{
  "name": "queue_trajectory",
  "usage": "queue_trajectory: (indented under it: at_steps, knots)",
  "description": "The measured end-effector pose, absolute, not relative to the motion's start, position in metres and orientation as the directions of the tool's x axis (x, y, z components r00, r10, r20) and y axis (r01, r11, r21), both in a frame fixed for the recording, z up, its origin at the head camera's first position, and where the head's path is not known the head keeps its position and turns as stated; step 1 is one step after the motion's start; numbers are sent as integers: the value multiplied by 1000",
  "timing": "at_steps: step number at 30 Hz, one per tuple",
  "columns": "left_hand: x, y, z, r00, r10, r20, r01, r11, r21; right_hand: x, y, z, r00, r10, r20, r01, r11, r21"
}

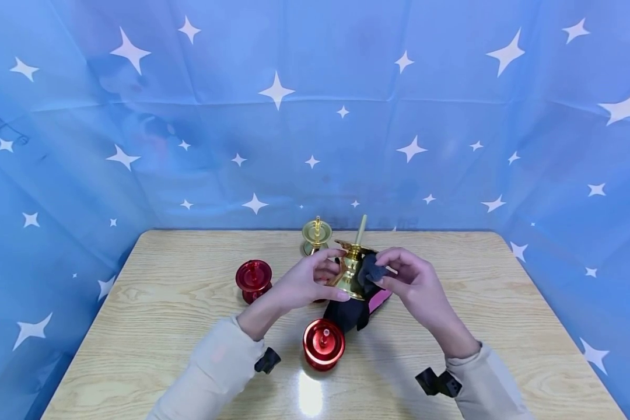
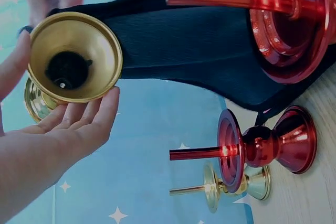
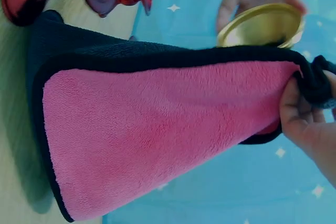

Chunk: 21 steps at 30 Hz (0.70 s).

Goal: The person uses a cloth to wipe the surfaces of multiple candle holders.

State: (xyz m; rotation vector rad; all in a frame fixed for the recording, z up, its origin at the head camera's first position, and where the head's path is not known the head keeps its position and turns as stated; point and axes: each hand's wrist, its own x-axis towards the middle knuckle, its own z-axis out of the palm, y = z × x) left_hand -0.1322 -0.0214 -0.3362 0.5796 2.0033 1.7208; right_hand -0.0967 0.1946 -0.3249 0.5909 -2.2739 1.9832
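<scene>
My left hand (image 1: 304,281) grips a shiny gold candlestick (image 1: 350,267) above the table. It tilts slightly, spike up, and its hollow base (image 2: 107,51) faces the left wrist camera. Close on its right, my right hand (image 1: 419,286) pinches a bunched part of a cloth (image 3: 157,114) between thumb and fingers. This cloth is pink on one side and dark on the other, with a black border. Its bunched part lies against the candlestick's side in the head view, while the rest hangs down toward the table.
A red candlestick (image 1: 323,345) stands near the front, beside the hanging cloth. Another red candlestick (image 1: 254,276) is on the left, and a second gold one (image 1: 317,232) stands at the back of the wooden table (image 1: 189,280). A blue star-patterned curtain (image 1: 315,128) surrounds the table.
</scene>
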Motion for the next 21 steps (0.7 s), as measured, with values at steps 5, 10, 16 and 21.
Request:
queue_trajectory:
  at_steps: [5,10,16,21]
  knots:
    - [-132,-20,-337,-805,589,-73,17,146,989,-91,189,-318,-904,-275,327,-372,128,-920]
    - [-132,-23,-337,-778,623,-77,-17,102,995,-91,192,-317,-899,-275,341,-384,121,-915]
    - [-133,-31,-338,-716,697,-31,-54,-11,998,-97,201,-323,-902,-273,335,-364,59,-930]
    - [-134,-34,-336,-667,745,-1,-73,-65,995,-101,204,-330,-905,-274,326,-350,43,-936]
